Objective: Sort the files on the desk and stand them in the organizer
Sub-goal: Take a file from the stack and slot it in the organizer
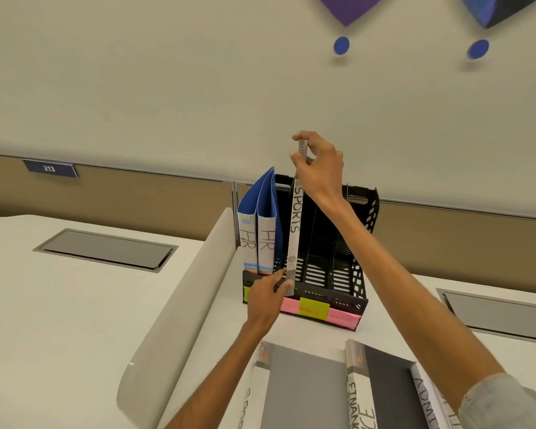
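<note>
Fingers of the right hand [317, 168] curl round the top end of the SPORTS file [295, 230], thumb on one face and fingertips on the other. That grip holds the file upright with its lettered spine facing the person. The left hand [266, 292] pinches the bottom end of the same spine between forefinger and thumb, most likely to steer the foot while the top hand bears the weight.

The file stands at the front lip of the black mesh organizer [369, 212], in line with the second compartment from the left. Whether its lower edge has already entered that slot or only rests against the lip is hard to tell from this angle.

Two HR files [257, 243] stand together in the leftmost compartment with their blue covers fanned open at the top, so like goes with like. Pink and yellow sticky labels [313, 310] run along the organizer's front edge, presumably naming the slots, though their writing is too small to read.

Nearer the person, more files lie flat on the desk [415, 305] with spines up. One is a FINANCE file [356, 388], one an ADMIN file [426, 400], and a grey file [300, 391] seems to begin "SPO". By that lettering it would belong beside the one in hand.
</note>
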